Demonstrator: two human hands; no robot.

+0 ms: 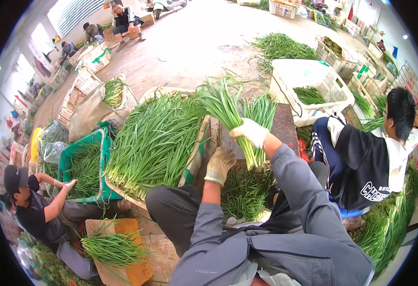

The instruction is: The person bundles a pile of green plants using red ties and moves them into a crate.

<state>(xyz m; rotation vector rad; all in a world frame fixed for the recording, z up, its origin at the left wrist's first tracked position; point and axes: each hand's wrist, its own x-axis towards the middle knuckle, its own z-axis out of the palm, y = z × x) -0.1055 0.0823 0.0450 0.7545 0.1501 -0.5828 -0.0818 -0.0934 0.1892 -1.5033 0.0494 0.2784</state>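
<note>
right hand point(249, 132) is clamped round a bunch of long green stalks point(224, 107), leaves fanning up and left, pale ends poking out under the fist. left hand point(221, 166) is just below, off the bunch; i only see its back, so can't tell if it's gripping anything. bunch is tilted in front of a brown-topped stand point(285, 126), beside a second bunch point(262, 112). imo if that one fist loosens, stalks could slip into the loose greens point(244, 193) below; squeezing too hard might bruise them. heaped crate point(193, 164) to the left could snag leaf tips too.
</note>
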